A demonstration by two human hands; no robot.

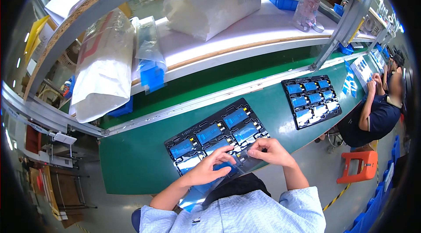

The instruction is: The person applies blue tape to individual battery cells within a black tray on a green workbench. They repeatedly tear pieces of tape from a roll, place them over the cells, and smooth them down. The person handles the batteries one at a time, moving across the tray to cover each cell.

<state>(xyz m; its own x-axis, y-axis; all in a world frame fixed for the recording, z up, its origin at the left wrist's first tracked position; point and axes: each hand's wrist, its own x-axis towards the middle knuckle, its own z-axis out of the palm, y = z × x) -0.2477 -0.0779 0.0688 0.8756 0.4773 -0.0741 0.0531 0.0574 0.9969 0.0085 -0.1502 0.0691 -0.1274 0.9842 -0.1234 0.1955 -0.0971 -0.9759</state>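
Observation:
Just in front of me on the bench lies a black tray [175,138] with several flat blue packs [209,133] that look like battery cells, each in its own pocket. Over its near edge, my left hand [210,166] is curled around a strip of clear plastic film with blue on it [193,197], which hangs down toward my lap. My right hand [272,152] is closed in a pinch beside the tray's near right corner. The film's upper end reaches close to those fingertips; what exactly they pinch is too small to make out.
A second black tray [299,122] of blue packs rests farther right on the green bench [127,163]. Plastic bags [210,7] and a clear bottle [307,7] stand on the shelf above. At right, a co-worker [379,110] sits near an orange stool [357,166].

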